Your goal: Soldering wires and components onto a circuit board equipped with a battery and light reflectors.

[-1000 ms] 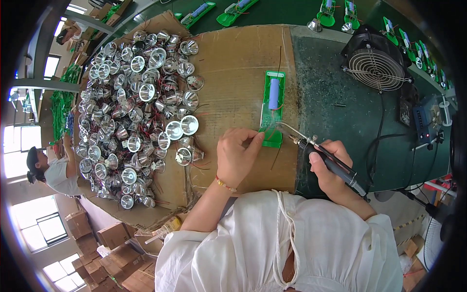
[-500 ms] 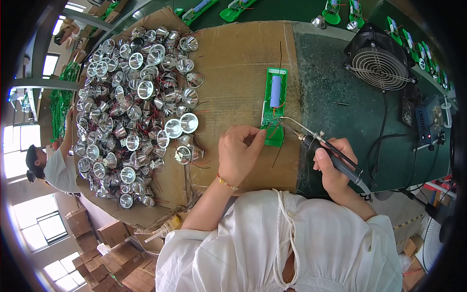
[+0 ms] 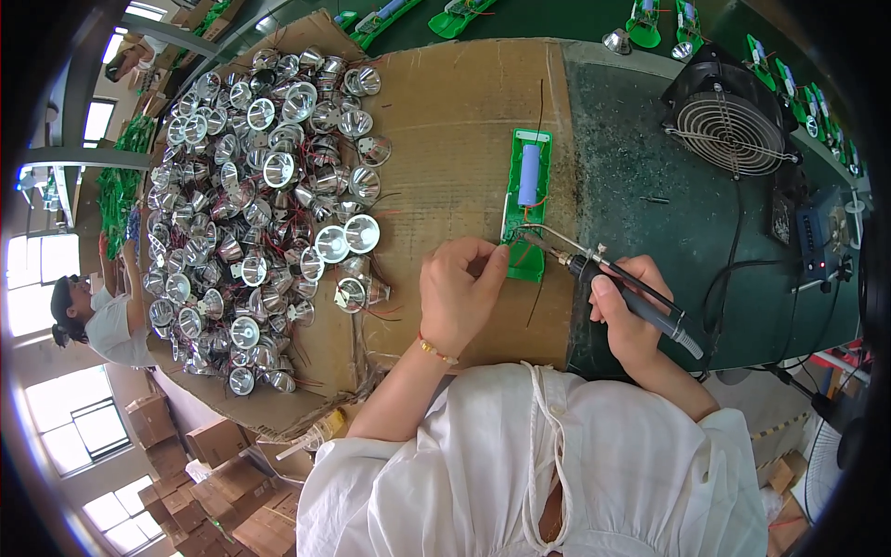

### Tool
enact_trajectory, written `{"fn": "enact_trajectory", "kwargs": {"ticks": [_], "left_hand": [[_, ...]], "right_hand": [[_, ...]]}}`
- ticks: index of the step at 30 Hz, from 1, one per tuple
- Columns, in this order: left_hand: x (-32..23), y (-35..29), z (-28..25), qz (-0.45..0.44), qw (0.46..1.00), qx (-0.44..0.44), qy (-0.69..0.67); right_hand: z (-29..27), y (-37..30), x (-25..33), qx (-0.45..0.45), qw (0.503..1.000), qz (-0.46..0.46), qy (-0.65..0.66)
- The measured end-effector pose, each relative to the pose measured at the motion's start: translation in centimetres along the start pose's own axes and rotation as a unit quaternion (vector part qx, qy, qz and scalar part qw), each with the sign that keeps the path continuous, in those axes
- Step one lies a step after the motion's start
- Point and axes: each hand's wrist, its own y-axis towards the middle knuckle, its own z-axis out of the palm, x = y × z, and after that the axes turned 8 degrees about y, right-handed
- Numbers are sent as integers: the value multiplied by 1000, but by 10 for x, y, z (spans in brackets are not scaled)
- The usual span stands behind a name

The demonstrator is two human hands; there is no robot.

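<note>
Soldering iron (image 3: pixel 654 317) leans further across the green housing (image 3: pixel 532 269)

From where I stand, the change is small but plain: the iron's curved metal tube (image 3: pixel 557 236) reaches further left over the housing than it did a moment ago, and the right hand (image 3: pixel 633 336) comes in with it. I judge that this puts the working end right among the thin red wires (image 3: pixel 531 249), so the close work is centred on that spot. Whether the tip touches metal there, I can't tell.

The housing lies on the cardboard sheet (image 3: pixel 445 139) in front of the person, its long side pointing away from the body, with 1 blue cell (image 3: pixel 529 176) in its farther half. The right hand has its fingers wrapped around the iron's handle. The left hand (image 3: pixel 461 288) hardly shifts; its thumb and forefinger come together at the housing's left edge, but I can't tell whether they pinch a wire or only steady the housing.

Around them little alters. The big heap of shiny reflectors (image 3: pixel 278 170) sits to the left, and the black fan (image 3: pixel 729 135) and blue box (image 3: pixel 812 241) are over on the right. At the far left, a co-worker (image 3: pixel 107 325) has lowered a raised arm, and their hands are now near the green bundle (image 3: pixel 121 186).
</note>
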Motion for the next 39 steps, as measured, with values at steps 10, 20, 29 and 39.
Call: {"fn": "enact_trajectory", "kwargs": {"ticks": [10, 20, 29, 39], "left_hand": [[-7, 0, -2, -53, 998, 9, -28], [-5, 1, 0, -35, 999, 9, -28], [-11, 6, -18, 44, 998, -41, -27], [-43, 160, 18, 77, 988, 109, 76]], "right_hand": [[-1, 8, -2, -74, 977, 139, 145], [-3, -1, 2, -39, 995, 58, 72], [-36, 8, -3, -82, 995, -63, 9], [-45, 24, -9, -135, 991, 11, -9]]}}
